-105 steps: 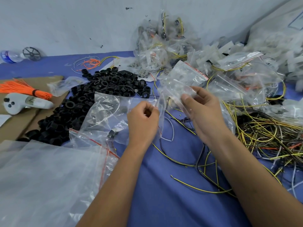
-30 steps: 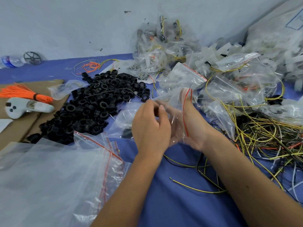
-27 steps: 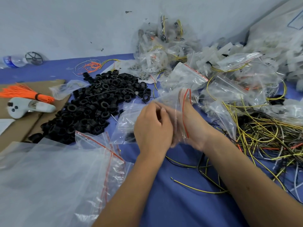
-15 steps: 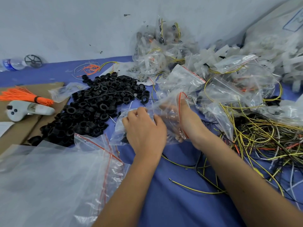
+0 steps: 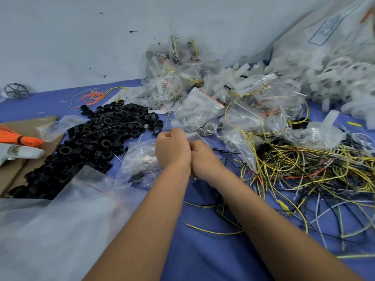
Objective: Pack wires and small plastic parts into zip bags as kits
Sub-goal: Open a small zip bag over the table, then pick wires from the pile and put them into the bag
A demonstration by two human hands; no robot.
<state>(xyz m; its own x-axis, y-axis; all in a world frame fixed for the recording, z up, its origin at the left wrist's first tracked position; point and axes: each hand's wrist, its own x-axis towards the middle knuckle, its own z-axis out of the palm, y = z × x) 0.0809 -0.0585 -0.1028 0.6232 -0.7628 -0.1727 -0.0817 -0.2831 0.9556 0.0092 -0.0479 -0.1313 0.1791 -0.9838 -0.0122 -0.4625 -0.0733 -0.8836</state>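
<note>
Both forearms reach in from the 6 o'clock edge and meet near the middle of the blue table (image 5: 203,260). The left hand (image 5: 172,148) is curled into a loose fist, knuckles up, and the right hand (image 5: 203,157) sits tight against it at its 3 o'clock side, wrists touching. Between the fingertips of both hands runs the top strip of a clear zip bag (image 5: 140,161), and both hands pinch it there; the exact finger placement on the strip is hidden behind the knuckles. The body of that bag trails toward 8 o'clock from the left hand and lies on the table, with small dark and pale parts showing through the film.

At 9 to 10 o'clock of the hands spreads a heap of black plastic rings (image 5: 97,138). At 3 to 4 o'clock lies a tangle of yellow, black and grey wires (image 5: 308,175), just beside the right forearm. A pile of filled zip bags (image 5: 203,98) rises at 12 to 1 o'clock against the wall, with white plastic parts (image 5: 334,78) further toward 2 o'clock. A stack of empty clear bags (image 5: 60,230) covers the 7 o'clock corner. A bundle of orange wires (image 5: 18,136) rests on cardboard at the 9 o'clock edge.
</note>
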